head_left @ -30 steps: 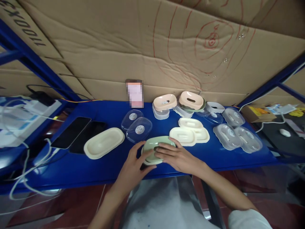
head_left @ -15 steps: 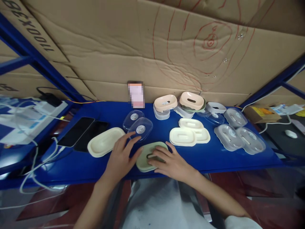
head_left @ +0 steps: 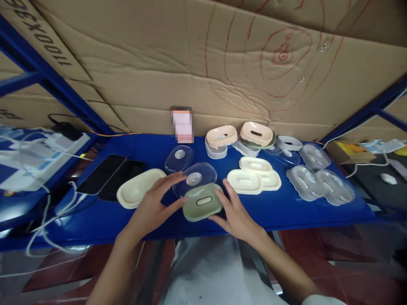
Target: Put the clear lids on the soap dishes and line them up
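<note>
A green oval dish with a slot in its middle is near the table's front edge, between my two hands. My left hand has its thumb at the dish's left side and its fingertips on a clear lid with a round sticker, raised just behind the dish. My right hand touches the dish's right side with thumb and fingers. Another clear lid lies farther back. To the left is a cream oval tray, partly behind my left hand.
Cream pieces lie to the right. Behind them are peach dishes. Several grey lidded dishes stand at the far right. Two dark phones and white cables are at the left. A cardboard wall closes the back.
The nearer clear lid has moved right and towards me, with my left fingers on it. My right hand has drawn off the green dish's top to its right side.
</note>
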Demonstrator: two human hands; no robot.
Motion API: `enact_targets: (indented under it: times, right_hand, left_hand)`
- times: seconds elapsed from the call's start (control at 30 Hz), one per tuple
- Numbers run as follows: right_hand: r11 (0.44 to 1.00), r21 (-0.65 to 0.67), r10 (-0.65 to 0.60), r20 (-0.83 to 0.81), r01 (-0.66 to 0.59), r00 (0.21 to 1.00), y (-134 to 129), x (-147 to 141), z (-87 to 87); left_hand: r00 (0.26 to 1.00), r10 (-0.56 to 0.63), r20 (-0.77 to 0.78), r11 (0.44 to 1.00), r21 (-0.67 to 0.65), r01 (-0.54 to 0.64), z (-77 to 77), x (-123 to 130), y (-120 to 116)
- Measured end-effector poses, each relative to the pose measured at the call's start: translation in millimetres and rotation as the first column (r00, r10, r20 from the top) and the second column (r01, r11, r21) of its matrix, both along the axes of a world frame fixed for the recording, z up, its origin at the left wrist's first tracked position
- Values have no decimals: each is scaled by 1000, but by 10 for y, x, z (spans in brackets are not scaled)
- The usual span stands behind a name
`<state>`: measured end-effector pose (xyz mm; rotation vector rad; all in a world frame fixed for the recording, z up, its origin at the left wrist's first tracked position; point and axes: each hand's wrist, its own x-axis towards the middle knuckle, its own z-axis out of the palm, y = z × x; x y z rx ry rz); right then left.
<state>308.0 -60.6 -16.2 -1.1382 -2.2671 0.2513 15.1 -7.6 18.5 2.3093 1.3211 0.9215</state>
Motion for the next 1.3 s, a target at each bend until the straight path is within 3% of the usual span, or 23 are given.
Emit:
enact_targets:
  times: [0.1, 0.17, 0.27, 0.4, 0.6, 0.7, 0.8, 0.87, 0.93, 1.07, 1.13, 1.3]
  right_hand:
    - [999, 21, 33, 23, -33, 999, 26, 69, 10]
    - [995, -23, 94, 74, -93, 993, 60, 108, 45]
    - [993, -50, 107, 94, -103, 990, 89, 128, 72]
    - [998, 8, 68, 111, -69, 992, 50, 117, 36]
    - [998, 40, 47, 136, -53, 990, -8, 108, 10]
    - [998, 47, 44, 139, -51, 989, -16, 95, 6]
    - [998, 49, 30, 105, -35, 994, -20, 93, -11]
    - [1000, 13, 2, 85, -3, 996, -24, 98, -18]
    - [999, -39, -10, 84, 13, 996, -26, 101, -16]
    - [995, -102, 0, 104, 11, 995, -22, 95, -1]
    - [994, -113, 1, 108, 11, 994, -16, 93, -3]
    - [993, -117, 2, 108, 11, 994, -15, 93, -21]
  left_hand:
    - [981, -195, -12, 971, -143, 191, 9, -31, -160]
    - [976, -214, -41, 965, -166, 204, -31, 12, -233]
    - [987, -147, -64, 983, -123, 139, -125, 134, -322]
    - [996, -55, -70, 998, -13, 54, -285, 301, -437]
    - [993, -9, -116, 997, 78, 18, -480, 413, -515]
    - [993, 1, -115, 996, 92, 9, -512, 424, -526]
    - [997, 22, -76, 997, 75, -16, -443, 323, -482]
    - [994, 100, -34, 987, 131, -94, -335, 149, -372]
    - [966, 257, -1, 943, 219, -251, -205, -96, -180]
    - [821, 569, -46, 791, 303, -531, -30, -546, 354]
    - [803, 593, -65, 781, 290, -553, -18, -644, 617]
    - [793, 556, -248, 831, 143, -537, -90, -608, 1110]
